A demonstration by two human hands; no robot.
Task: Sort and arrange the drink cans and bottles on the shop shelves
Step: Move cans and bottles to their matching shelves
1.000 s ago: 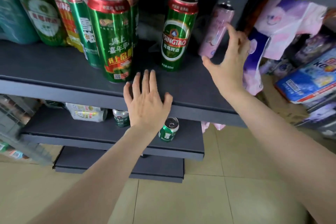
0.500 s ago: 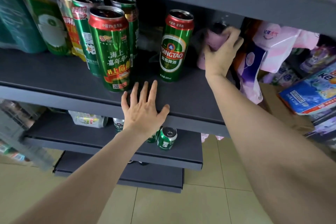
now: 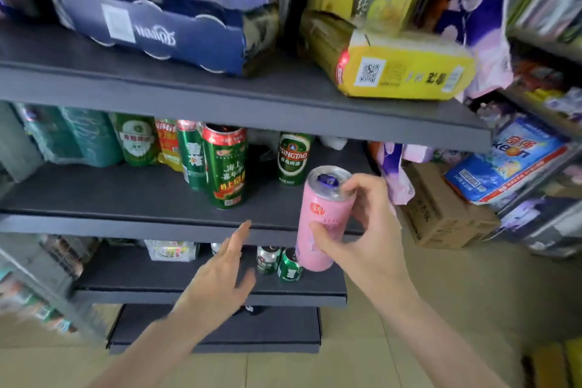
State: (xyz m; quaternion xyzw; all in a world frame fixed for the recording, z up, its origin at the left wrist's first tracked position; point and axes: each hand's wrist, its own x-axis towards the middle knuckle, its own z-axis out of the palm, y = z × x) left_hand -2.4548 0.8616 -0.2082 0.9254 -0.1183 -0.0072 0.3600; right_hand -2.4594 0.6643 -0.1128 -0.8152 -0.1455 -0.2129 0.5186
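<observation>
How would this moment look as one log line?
right hand: holds pink can, off shelf | left hand: open, empty

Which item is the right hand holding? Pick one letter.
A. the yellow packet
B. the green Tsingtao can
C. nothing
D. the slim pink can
D: the right hand grips the slim pink can in front of the shelf edge, while the green Tsingtao can stands untouched on the middle shelf.

pink can (image 3: 326,220) | slim, upright, slightly tilted | held off the shelf edge
</observation>
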